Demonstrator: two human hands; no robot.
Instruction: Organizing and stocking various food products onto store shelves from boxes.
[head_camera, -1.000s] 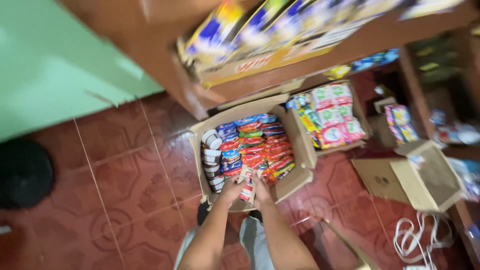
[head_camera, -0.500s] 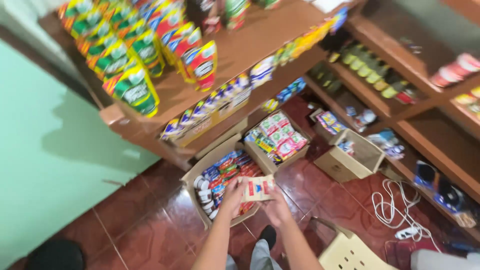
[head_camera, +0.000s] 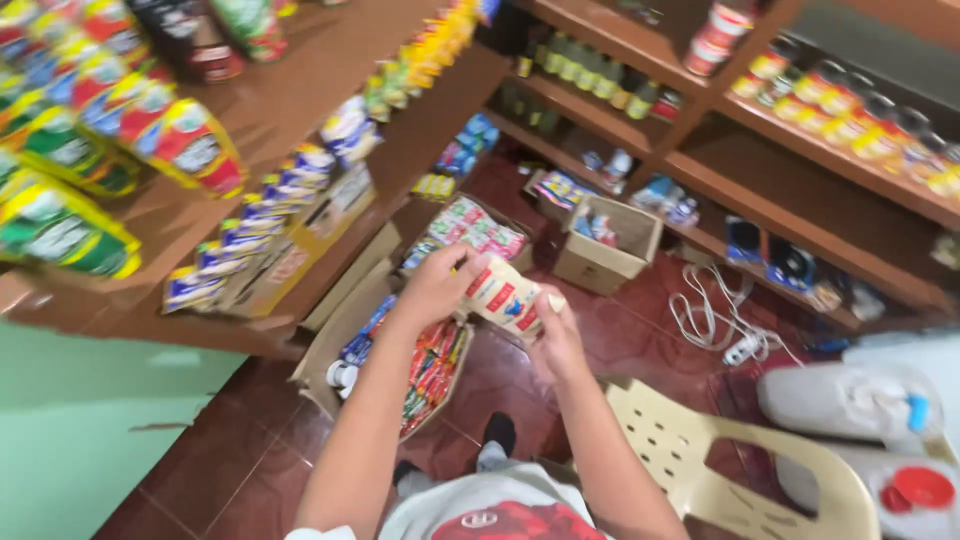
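Both my hands hold a strip of small cream sachets with red and blue print (head_camera: 503, 296) at chest height. My left hand (head_camera: 436, 285) grips its upper left end. My right hand (head_camera: 556, 336) pinches its lower right end. Below them on the red tiled floor stands an open cardboard box (head_camera: 330, 345) packed with colourful sachets and small tins.
A wooden shelf (head_camera: 300, 110) at left carries yellow, red and green bags and blue packets. Shelves (head_camera: 780, 160) at right hold jars and cans. More boxes (head_camera: 605, 250) stand on the floor, with a white power strip (head_camera: 740, 350), a cream plastic chair (head_camera: 740, 465) and plastic jugs (head_camera: 860, 400).
My hands lifted the sachet strip up out of the box, and my head turned up and right, so the shelves now fill the view.
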